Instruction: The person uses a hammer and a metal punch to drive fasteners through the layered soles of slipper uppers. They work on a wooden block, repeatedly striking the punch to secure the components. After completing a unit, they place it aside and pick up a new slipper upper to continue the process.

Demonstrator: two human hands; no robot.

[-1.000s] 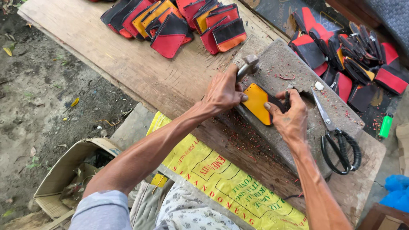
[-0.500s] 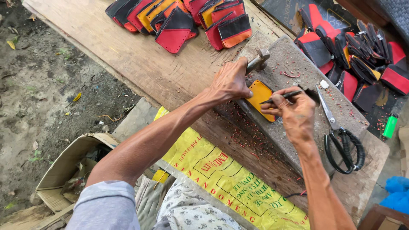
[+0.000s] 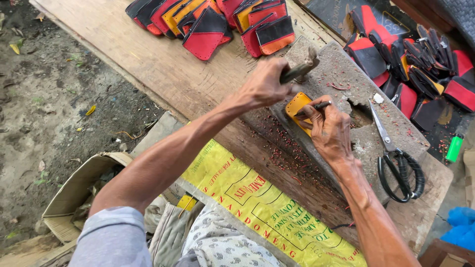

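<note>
Your left hand (image 3: pixel 264 86) grips a hammer (image 3: pixel 301 68), raised above the stone block (image 3: pixel 346 74) at centre frame. Your right hand (image 3: pixel 329 129) pinches a thin punch (image 3: pixel 312 107), tip down on the orange piece (image 3: pixel 296 107) lying on the block. Scissors (image 3: pixel 398 163) lie at right; finished pieces (image 3: pixel 213 22) sit along the top.

Black scissors (image 3: pixel 400 168), green lighter (image 3: pixel 454 148)
</note>
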